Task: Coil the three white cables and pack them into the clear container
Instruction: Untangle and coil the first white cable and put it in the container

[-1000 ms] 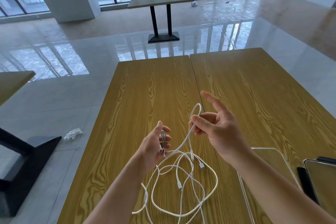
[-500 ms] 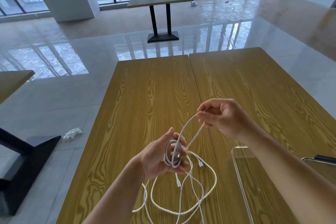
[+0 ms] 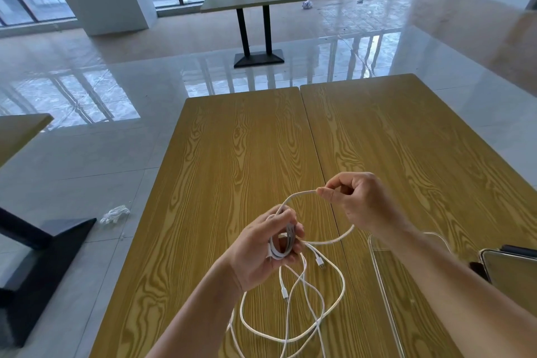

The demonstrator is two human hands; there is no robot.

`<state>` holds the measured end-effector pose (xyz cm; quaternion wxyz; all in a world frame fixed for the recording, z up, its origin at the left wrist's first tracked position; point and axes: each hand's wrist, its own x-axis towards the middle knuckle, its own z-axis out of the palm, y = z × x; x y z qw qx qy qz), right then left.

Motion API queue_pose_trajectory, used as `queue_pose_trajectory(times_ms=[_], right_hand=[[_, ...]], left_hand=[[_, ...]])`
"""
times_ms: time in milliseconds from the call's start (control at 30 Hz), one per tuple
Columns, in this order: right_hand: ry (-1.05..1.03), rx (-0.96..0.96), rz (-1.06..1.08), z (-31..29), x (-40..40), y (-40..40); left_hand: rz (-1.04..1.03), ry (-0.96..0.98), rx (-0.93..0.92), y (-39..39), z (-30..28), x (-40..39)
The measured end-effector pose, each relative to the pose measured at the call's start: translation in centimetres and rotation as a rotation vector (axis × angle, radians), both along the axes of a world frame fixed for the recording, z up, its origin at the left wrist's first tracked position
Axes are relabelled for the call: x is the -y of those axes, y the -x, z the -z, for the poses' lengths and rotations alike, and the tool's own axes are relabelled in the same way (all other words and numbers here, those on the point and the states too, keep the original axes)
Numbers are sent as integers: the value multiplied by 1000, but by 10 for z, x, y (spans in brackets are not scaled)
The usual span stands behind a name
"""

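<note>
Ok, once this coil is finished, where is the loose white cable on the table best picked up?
Probably at a plug end of the loose cable, pinched from above. It lies flat on the wooden table, apart from the coil in the left hand, and starting at an end lets winding run without tangling.

Table [image 3: 232,154]: yellow wood-grain top, smooth, low sheen. White cables [image 3: 313,317]: smooth plastic sheath. Clear container [image 3: 383,293]: transparent glossy plastic. Floor tiles [image 3: 130,96]: polished, mirror-glossy.

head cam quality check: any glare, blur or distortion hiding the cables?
Head view: strong window glare on the glossy floor, none on the table; wide-angle bending at the edges; right hand slightly motion-blurred; white cables sharp; clear container faint, visible mainly by its rim.
</note>
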<state>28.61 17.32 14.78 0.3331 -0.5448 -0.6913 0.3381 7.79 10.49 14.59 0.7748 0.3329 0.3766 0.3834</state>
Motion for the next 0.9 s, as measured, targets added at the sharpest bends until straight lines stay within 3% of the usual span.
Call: queue_pose_trajectory(times_ms=[100,333,667,900], right_hand=[[-39,86,-19,1,0,1],[177,-85,-197,-1,6,2],[397,-297,-266,-5,20,-3],[121,-127,-252,0,24,6]], left_hand=[[-86,-27,3,2,-4,0],[-409,25,-105,10,-4,-6],[-761,157,51,34,3,-16],[-771,191,48,35,2,-17]])
